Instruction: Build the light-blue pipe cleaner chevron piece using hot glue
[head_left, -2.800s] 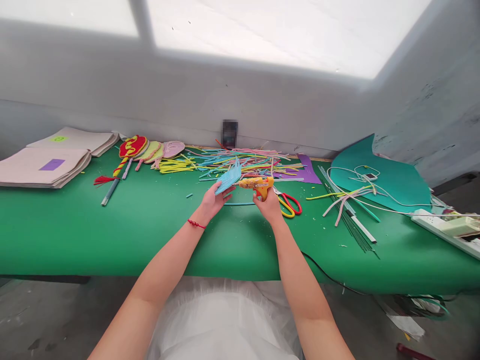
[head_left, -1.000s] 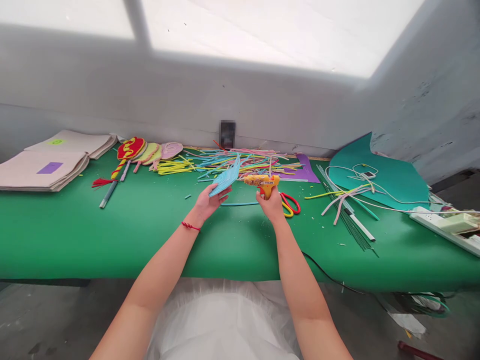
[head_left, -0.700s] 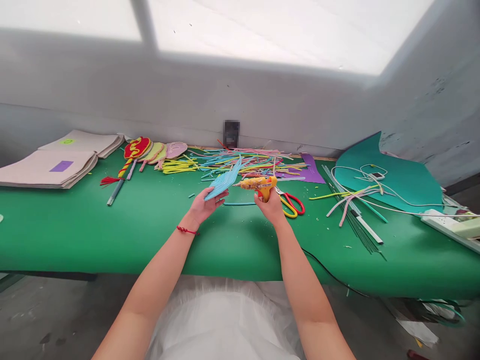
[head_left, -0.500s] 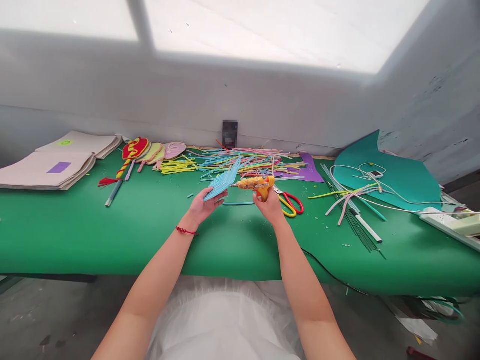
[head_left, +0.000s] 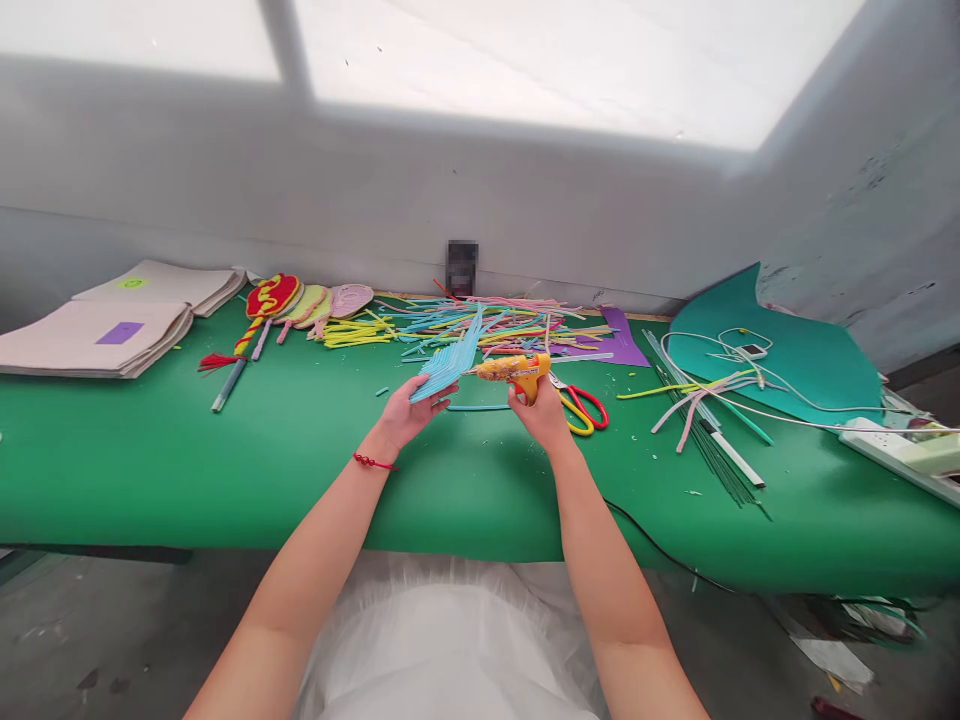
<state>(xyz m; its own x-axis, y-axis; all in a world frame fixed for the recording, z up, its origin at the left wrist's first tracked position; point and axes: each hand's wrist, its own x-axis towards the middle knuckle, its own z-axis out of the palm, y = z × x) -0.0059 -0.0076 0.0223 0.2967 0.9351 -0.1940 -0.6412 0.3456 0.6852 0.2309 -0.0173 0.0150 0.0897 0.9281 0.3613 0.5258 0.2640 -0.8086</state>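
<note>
My left hand (head_left: pixel 409 410) is closed around the lower end of a light-blue piece made of pipe cleaners (head_left: pixel 450 365) laid side by side, its upper end pointing away from me. In my right hand (head_left: pixel 538 405) is a yellow-orange glue gun (head_left: pixel 514 369), gripped by its handle. The gun's nozzle points left and sits at the right edge of the blue piece; whether it touches cannot be made out. Below the gun a single blue pipe cleaner (head_left: pixel 478 407) lies on the green table (head_left: pixel 300 470). Scissors (head_left: pixel 585 408) with red and yellow handles lie beside my right hand.
Behind my hands is a heap of coloured pipe cleaners (head_left: pixel 517 322). Finished pipe-cleaner fans (head_left: pixel 274 297) and paper stacks (head_left: pixel 112 330) lie left. To the right are green wires (head_left: pixel 724 460), a teal sheet (head_left: pixel 817 370), a white cable and a power strip (head_left: pixel 892 445).
The blue piece has turned slightly in my left hand, so more of its striped face shows. The glue gun stays at its edge, almost unmoved.
</note>
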